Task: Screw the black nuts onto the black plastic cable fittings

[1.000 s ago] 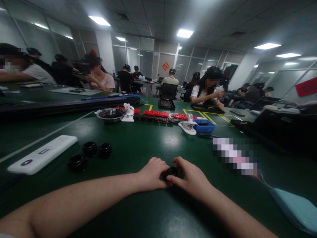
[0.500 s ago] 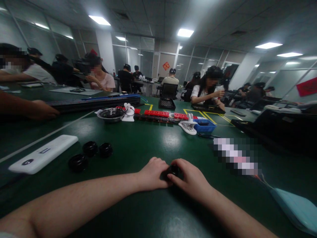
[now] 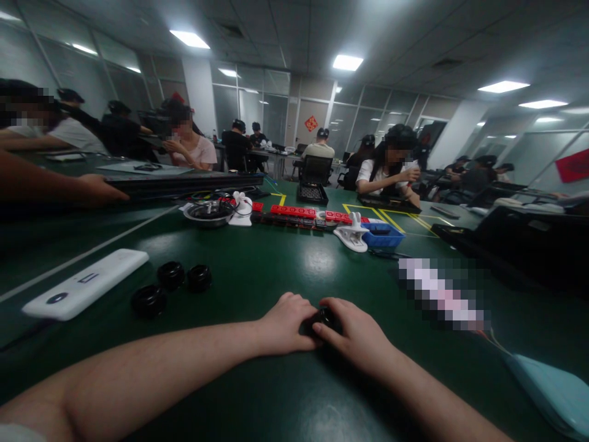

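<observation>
Near the table's front middle, my left hand point(image 3: 289, 322) and my right hand point(image 3: 350, 330) close round a small glossy black ring-shaped piece point(image 3: 327, 317) from both sides. Much of that piece is hidden by my fingers, so its exact kind does not show. My right thumb lies across its near side. To the left, three similar black ring-shaped pieces point(image 3: 170, 275) stand in a loose group on the green table point(image 3: 257, 276).
A white power bank point(image 3: 89, 283) lies at the left. Across the back are a metal dish point(image 3: 207, 222), white clips point(image 3: 353, 233), red blocks point(image 3: 292, 211) and a blue bin point(image 3: 383, 236). A light-blue pouch point(image 3: 550, 390) sits front right. A co-worker's hand point(image 3: 103, 188) grips a long black piece.
My hands stay on the black ring-shaped piece, with only a slight shift. At the left, the co-worker's hand has moved right along the long black piece.
</observation>
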Demonstrator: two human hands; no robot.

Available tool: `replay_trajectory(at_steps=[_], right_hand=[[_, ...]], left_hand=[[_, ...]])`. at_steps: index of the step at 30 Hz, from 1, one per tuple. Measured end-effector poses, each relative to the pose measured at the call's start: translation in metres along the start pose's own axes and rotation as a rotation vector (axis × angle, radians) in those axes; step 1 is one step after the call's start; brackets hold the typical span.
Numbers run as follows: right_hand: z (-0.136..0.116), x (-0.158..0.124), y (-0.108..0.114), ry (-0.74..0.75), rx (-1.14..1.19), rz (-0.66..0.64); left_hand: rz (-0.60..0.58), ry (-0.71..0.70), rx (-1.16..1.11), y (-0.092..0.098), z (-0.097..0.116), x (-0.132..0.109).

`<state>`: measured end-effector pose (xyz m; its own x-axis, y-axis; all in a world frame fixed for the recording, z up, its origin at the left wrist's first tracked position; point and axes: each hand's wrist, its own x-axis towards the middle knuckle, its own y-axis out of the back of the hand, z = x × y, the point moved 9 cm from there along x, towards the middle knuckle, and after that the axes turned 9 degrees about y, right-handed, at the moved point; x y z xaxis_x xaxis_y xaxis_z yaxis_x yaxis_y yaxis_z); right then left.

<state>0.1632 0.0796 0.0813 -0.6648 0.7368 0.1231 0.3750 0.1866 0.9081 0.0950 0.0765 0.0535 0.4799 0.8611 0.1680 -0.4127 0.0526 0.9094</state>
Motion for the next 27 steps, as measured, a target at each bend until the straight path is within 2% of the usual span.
replay_trajectory(at_steps=[8,14,18,23,27], right_hand=[[-0.013,-0.003,0.005,0.101,0.037,0.047],[-0.004,0.0,0.0,0.058,0.068,0.049],[-0.01,-0.001,0.005,0.134,0.084,0.112],[-0.015,-0.006,0.024,0.183,-0.037,0.293],[-0.02,-0.001,0.014,0.223,-0.136,0.259]], left_hand=[[-0.015,0.016,0.024,-0.001,-0.001,0.001],[-0.01,0.024,0.028,-0.001,-0.003,0.0],[-0.004,0.019,0.024,0.0,-0.001,0.0],[-0.023,0.024,-0.007,0.002,0.001,0.0],[-0.043,-0.006,0.007,0.0,0.004,0.001]])
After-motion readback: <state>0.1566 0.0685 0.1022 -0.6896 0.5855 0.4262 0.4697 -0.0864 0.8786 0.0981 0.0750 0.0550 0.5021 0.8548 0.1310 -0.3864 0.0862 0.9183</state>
